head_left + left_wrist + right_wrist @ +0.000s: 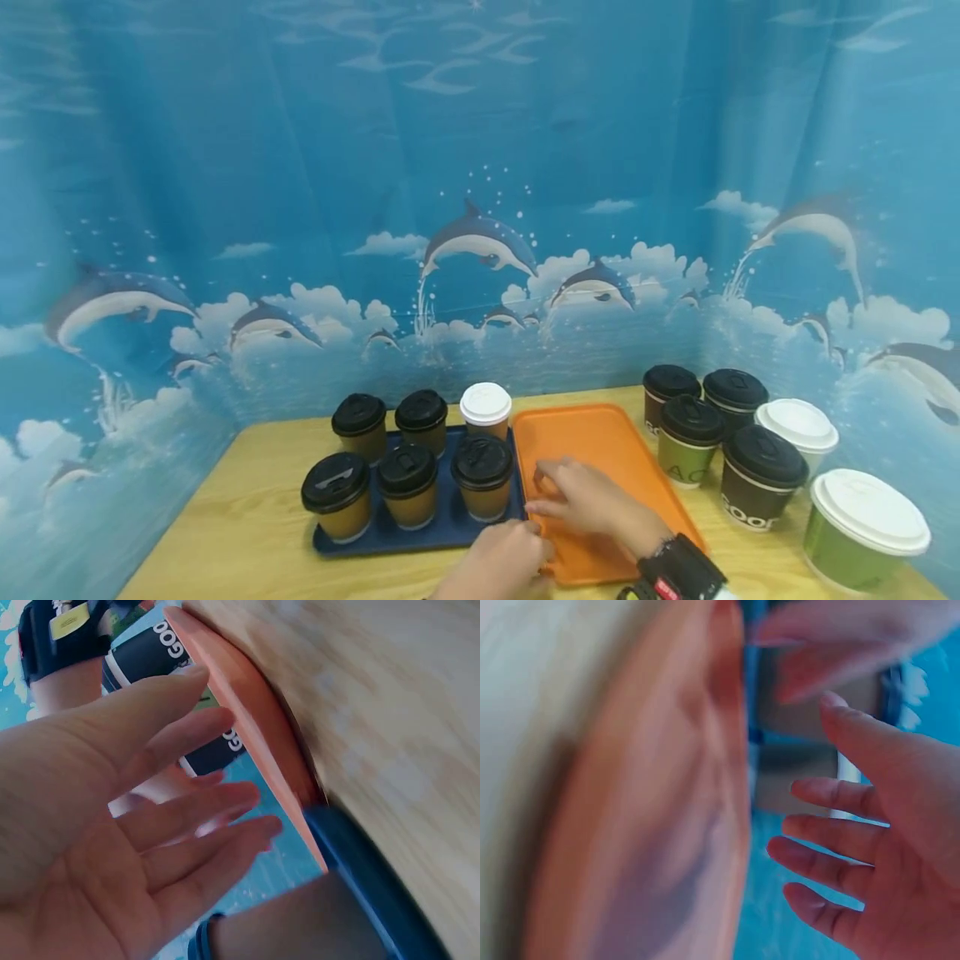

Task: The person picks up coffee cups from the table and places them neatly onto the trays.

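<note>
Where the rectangular orange plastic tray [592,433] lies flat on the pale wood-grain table [232,500], the right hand [588,498] hangs over it and the left hand [501,557] is by its near left corner; whether either touches it, I cannot tell. Both hands hold nothing, their fingers relaxed and loosely extended. Hands this close together seem best kept from crossing, with any push on the rim light and level, sparing the neighbouring dark blue rectangular tray [446,500] a knock. That one, just left, bears six brown paper cups [408,507], five black-lidded, one white-lidded. Gripping any cup by its body, not its lid, should be safer. Rightward stand six lidded cups, mostly green or dark [753,493].
</note>
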Action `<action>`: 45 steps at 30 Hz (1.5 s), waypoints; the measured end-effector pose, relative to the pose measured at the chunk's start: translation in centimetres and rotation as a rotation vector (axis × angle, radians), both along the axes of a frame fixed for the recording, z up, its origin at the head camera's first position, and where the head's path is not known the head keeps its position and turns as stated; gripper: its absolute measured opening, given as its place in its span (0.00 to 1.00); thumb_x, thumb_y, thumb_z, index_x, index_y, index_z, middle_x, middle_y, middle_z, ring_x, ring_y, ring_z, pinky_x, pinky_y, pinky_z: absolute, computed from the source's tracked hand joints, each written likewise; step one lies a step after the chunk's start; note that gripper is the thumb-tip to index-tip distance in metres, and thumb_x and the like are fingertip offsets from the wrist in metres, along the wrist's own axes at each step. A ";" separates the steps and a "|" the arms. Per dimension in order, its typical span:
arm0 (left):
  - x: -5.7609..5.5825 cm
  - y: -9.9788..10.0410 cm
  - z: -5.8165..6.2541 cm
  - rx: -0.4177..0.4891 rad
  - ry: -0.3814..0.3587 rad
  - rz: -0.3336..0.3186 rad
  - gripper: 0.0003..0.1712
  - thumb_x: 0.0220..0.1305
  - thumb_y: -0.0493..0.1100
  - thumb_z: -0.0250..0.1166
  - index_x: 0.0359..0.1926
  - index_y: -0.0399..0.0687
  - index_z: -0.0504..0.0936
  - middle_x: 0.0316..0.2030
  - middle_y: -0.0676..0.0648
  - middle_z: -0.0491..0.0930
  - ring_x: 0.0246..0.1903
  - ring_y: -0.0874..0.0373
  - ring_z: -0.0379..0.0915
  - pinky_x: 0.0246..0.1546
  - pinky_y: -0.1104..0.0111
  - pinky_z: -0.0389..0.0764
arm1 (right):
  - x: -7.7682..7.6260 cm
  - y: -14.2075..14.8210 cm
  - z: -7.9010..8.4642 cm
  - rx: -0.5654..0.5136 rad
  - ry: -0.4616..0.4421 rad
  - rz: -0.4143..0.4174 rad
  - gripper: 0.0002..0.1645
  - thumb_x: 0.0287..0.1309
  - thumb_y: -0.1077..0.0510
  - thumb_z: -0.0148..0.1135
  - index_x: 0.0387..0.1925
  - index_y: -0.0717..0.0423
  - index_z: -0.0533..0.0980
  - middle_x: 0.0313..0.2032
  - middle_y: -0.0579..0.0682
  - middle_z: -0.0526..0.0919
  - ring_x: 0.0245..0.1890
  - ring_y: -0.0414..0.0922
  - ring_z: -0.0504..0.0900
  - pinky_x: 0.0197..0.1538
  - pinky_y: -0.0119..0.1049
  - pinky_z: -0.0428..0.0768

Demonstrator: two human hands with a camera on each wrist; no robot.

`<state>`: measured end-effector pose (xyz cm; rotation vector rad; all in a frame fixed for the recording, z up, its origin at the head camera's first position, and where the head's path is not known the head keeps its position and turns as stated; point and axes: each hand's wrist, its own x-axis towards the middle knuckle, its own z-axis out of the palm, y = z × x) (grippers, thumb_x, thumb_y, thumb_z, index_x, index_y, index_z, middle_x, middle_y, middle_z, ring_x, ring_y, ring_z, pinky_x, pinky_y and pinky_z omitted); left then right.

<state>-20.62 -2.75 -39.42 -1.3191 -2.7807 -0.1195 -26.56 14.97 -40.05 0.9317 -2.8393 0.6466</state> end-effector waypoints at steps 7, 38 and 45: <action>0.2 0.5 -0.4 0.025 -0.201 0.117 0.09 0.46 0.45 0.70 0.16 0.54 0.79 0.16 0.61 0.70 0.16 0.71 0.64 0.18 0.78 0.67 | 0.4 2.9 2.5 0.010 0.221 -0.153 0.22 0.53 0.38 0.62 0.41 0.48 0.76 0.40 0.45 0.78 0.42 0.44 0.76 0.41 0.41 0.76; -0.7 0.9 -1.0 0.002 -0.217 0.181 0.13 0.49 0.51 0.70 0.16 0.54 0.78 0.15 0.59 0.72 0.18 0.67 0.69 0.21 0.74 0.73 | -0.8 15.0 5.9 0.267 0.152 -0.583 0.63 0.44 0.23 0.56 0.58 0.77 0.62 0.51 0.79 0.67 0.43 0.69 0.74 0.37 0.57 0.77; -0.6 1.0 -1.1 0.026 -0.199 0.148 0.13 0.48 0.49 0.69 0.15 0.54 0.75 0.14 0.59 0.70 0.17 0.67 0.66 0.19 0.74 0.70 | -0.7 15.5 6.1 0.222 0.091 -0.588 0.61 0.46 0.27 0.59 0.60 0.78 0.59 0.53 0.81 0.65 0.48 0.72 0.70 0.41 0.60 0.75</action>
